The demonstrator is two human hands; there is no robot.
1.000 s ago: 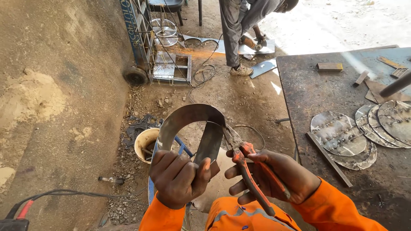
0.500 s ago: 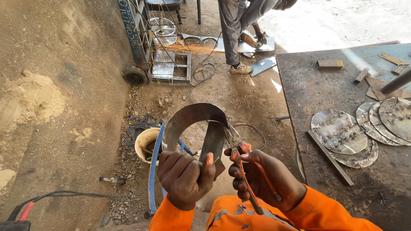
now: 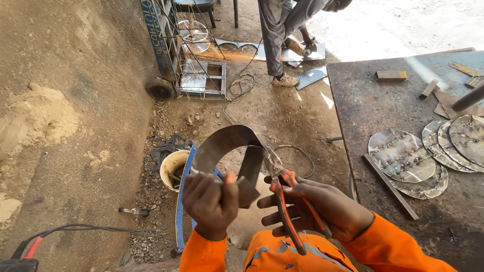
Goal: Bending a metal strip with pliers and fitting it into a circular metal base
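Both strip ends [image 3: 229,143] perhaps hand-hidden [image 3: 209,201]

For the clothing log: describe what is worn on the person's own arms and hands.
Both arms wear bright orange long sleeves, the left sleeve and the right sleeve ending at the wrists with plain cuffs. The left hand and right hand are bare: no gloves, rings or watch visible.
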